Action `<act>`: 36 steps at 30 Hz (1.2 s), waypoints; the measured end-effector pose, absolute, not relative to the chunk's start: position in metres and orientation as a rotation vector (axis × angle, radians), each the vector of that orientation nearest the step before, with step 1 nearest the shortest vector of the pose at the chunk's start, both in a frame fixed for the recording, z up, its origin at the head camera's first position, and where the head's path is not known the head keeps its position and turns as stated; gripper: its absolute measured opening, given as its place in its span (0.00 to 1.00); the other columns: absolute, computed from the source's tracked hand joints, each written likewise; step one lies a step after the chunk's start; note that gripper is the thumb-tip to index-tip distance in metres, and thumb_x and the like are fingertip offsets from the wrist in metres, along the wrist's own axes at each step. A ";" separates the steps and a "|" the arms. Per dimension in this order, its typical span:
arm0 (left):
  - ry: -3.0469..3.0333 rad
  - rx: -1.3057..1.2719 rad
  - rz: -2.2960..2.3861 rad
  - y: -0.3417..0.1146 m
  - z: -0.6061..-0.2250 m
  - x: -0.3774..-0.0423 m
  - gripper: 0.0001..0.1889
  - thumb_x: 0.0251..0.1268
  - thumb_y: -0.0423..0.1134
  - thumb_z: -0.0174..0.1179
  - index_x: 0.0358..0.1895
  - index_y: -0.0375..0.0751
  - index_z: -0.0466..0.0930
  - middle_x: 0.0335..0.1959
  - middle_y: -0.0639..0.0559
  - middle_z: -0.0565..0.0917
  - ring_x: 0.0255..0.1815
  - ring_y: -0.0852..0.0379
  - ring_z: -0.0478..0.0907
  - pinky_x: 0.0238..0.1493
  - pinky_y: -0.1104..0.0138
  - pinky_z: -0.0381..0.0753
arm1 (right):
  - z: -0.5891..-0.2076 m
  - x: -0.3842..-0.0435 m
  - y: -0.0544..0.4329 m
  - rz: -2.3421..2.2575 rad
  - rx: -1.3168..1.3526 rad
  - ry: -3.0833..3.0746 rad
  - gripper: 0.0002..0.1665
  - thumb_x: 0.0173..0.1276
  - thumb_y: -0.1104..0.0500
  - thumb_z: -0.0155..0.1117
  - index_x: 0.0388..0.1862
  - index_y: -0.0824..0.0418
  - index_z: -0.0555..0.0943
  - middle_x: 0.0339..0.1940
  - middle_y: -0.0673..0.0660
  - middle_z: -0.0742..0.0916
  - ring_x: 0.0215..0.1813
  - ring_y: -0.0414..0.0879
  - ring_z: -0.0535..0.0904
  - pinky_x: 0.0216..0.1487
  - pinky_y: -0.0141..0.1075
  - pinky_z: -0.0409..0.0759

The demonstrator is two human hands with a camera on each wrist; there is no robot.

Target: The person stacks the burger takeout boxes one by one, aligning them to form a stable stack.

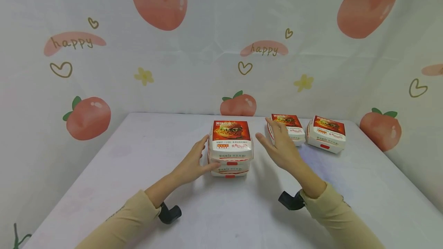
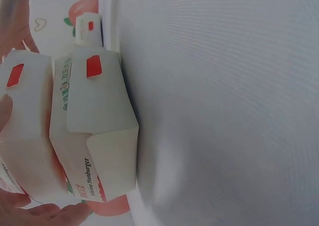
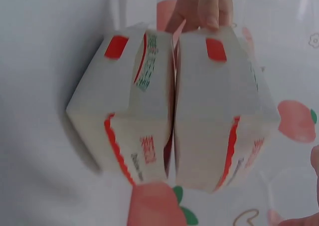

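Two white burger boxes stand stacked mid-table, the upper box [image 1: 231, 141] showing a red burger picture on its lid. Beneath it, the lower box [image 1: 231, 170] shows mainly its front. My left hand [image 1: 190, 166] lies along the left of the stack, thumb by the front and fingers extended along the side; the right wrist view shows this left hand [image 3: 207, 6] right at the upper box. To the right, apart from the stack, my right hand [image 1: 282, 147] is raised with fingers spread and nothing in it. The left wrist view shows both boxes closed, with red front tabs.
Behind my right hand sits another burger box [image 1: 294, 131], partly covered by the fingers. One more box [image 1: 326, 134] stands at the back right. A fruit-patterned cloth [image 1: 194, 72] rises behind the white table [image 1: 145, 141].
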State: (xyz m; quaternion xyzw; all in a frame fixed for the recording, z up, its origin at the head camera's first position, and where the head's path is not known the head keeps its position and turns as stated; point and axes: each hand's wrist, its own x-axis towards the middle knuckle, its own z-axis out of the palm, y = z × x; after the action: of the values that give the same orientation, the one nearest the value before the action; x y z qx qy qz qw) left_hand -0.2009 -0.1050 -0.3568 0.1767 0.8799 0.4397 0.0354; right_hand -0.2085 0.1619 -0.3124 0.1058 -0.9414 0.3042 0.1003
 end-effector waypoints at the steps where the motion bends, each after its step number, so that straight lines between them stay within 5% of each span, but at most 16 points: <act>1: 2.703 0.547 1.353 -0.105 -0.357 -0.201 0.51 0.56 0.49 0.65 0.74 0.40 0.40 0.73 0.39 0.54 0.73 0.42 0.55 0.67 0.47 0.66 | -0.312 -0.209 0.165 0.903 0.307 -2.772 0.41 0.70 0.38 0.47 0.74 0.56 0.52 0.71 0.67 0.60 0.68 0.67 0.63 0.62 0.66 0.64; 18: 2.697 0.514 1.371 -0.105 -0.359 -0.202 0.48 0.57 0.48 0.65 0.74 0.41 0.42 0.73 0.40 0.54 0.72 0.40 0.56 0.66 0.47 0.67 | -0.319 -0.215 0.219 0.891 0.212 -2.789 0.42 0.72 0.39 0.44 0.73 0.64 0.52 0.70 0.73 0.59 0.69 0.70 0.57 0.64 0.68 0.59; 36: 2.681 0.495 1.381 -0.105 -0.361 -0.202 0.48 0.57 0.50 0.64 0.74 0.43 0.42 0.73 0.41 0.53 0.73 0.40 0.56 0.67 0.47 0.66 | -0.330 -0.222 0.274 0.871 0.152 -2.687 0.39 0.71 0.49 0.52 0.68 0.75 0.56 0.62 0.80 0.64 0.59 0.72 0.64 0.55 0.65 0.66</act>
State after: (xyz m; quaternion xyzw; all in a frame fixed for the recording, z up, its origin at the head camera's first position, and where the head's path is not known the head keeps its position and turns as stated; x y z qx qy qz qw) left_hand -0.2020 -0.1054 -0.3605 0.1619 0.8764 0.4514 0.0427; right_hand -0.2223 0.2738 -0.3301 0.0532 -0.9383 0.3040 0.1560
